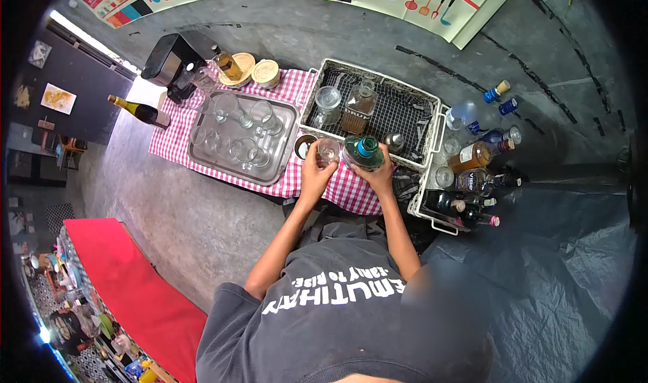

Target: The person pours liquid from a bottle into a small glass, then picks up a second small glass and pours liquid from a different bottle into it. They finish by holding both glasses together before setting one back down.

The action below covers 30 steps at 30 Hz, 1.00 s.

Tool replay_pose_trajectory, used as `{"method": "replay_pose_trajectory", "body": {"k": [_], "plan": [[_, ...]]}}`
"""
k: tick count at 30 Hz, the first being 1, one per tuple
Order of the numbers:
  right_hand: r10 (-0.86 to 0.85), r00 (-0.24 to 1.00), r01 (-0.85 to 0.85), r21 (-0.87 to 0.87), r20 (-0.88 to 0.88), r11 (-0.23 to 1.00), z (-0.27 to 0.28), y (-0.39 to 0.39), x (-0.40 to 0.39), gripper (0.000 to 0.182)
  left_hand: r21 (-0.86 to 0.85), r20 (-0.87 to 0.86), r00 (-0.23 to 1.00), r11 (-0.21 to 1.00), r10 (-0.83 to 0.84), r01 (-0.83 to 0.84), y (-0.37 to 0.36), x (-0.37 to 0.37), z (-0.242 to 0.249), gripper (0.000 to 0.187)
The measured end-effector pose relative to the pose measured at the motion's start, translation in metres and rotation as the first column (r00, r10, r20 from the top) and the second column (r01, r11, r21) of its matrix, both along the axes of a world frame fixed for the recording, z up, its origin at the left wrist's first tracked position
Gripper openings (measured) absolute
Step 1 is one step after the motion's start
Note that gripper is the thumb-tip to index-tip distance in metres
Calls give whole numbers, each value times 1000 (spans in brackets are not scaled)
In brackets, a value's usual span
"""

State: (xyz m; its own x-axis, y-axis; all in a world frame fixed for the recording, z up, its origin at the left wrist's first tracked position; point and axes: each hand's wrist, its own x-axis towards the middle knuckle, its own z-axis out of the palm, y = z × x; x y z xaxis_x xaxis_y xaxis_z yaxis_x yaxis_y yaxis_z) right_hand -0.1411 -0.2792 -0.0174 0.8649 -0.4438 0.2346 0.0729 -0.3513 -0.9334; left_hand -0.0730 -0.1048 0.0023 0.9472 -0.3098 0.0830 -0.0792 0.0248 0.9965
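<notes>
My left hand [316, 175] is wrapped round a small clear glass [328, 152], just right of a small dark round bowl [305, 146]. My right hand [378, 175] grips a dark green bottle [362, 152] with a teal top, close beside the glass. Both are over the front edge of a red-and-white checked cloth [290, 180]. Behind them, a white wire basket [378, 72] holds a glass jar [328, 99], a square bottle of brown contents [360, 106] and a small shaker [394, 142]. Several stemmed glasses stand on a metal tray [236, 173] to the left.
Several bottles stand in a second wire basket [417, 207] at the right. A black coffee machine [170, 64], an amber bottle [227, 64] and a lidded jar [266, 73] are at the back left. A wine bottle [140, 111] is beyond the tray. A red surface [135, 282] lies lower left.
</notes>
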Motion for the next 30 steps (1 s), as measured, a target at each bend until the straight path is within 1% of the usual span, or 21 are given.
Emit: {"method": "replay_pose_trajectory", "body": {"k": [1, 3, 5, 9, 11, 12, 15, 16, 17, 19, 20, 21, 23, 24, 25, 27, 30], "plan": [[-7, 1000, 7, -8, -2, 1000, -1, -1, 1, 69, -2, 25, 1000, 1000, 4, -4, 0, 1, -2, 50], [-17, 1000, 17, -17, -4, 1000, 0, -3, 0, 70, 0, 13, 1000, 1000, -13, 13, 1, 1, 2, 50], [0, 998, -2, -29, -63, 1000, 1, -6, -1, 71, -34, -16, 1000, 999, -12, 11, 0, 2, 3, 50], [5, 998, -8, -56, -57, 998, -2, -7, 2, 72, -40, -31, 999, 999, -30, 29, 2, 4, 1, 50], [34, 999, -33, 26, -34, 999, -3, -7, 2, 73, -19, 30, 1000, 1000, -1, 2, 1, 6, -1, 50], [46, 998, -46, 23, -42, 999, -2, -8, 2, 77, -21, 33, 999, 1000, 2, -1, 2, 7, 0, 50], [54, 998, -53, 63, -13, 997, 7, -5, 2, 82, -33, 20, 1000, 999, -4, 5, 3, 6, 2, 50], [45, 997, -43, 44, -56, 998, 3, -6, 1, 84, -23, -13, 1000, 1000, -11, 11, 4, 5, 1, 50], [51, 997, -49, 43, -54, 998, 1, -7, 3, 84, -12, -49, 999, 1000, -18, 17, 5, 5, 0, 50], [53, 997, -51, 33, -56, 998, -4, -7, 2, 82, -15, -32, 999, 1000, -10, 10, 6, 5, -2, 50], [71, 997, -69, 60, -32, 996, -4, -8, 2, 76, 5, -26, 999, 1000, -22, 22, 7, 5, -1, 47], [71, 997, -68, 63, -36, 996, -3, -6, 0, 76, 25, -17, 999, 999, -34, 35, 7, 4, 0, 44], [106, 992, -97, 121, -66, 988, -2, -6, 1, 69, 18, -16, 1000, 1000, -25, 25, 7, 3, 1, 45], [95, 994, -88, 144, -48, 986, -2, -5, 1, 63, 13, -13, 1000, 1000, -16, 16, 6, 1, 2, 47], [97, 994, -89, 141, -49, 986, -3, -3, 0, 63, 8, -11, 1000, 1000, -5, 5, 6, -1, 3, 50], [45, 997, -40, 81, -59, 996, -1, 0, -2, 63, 25, -3, 1000, 1000, 3, -3, 6, -3, -3, 50], [41, 997, -39, 38, -58, 998, 2, 3, -5, 63, 44, 36, 999, 999, 29, -30, 9, -5, -3, 51]]}}
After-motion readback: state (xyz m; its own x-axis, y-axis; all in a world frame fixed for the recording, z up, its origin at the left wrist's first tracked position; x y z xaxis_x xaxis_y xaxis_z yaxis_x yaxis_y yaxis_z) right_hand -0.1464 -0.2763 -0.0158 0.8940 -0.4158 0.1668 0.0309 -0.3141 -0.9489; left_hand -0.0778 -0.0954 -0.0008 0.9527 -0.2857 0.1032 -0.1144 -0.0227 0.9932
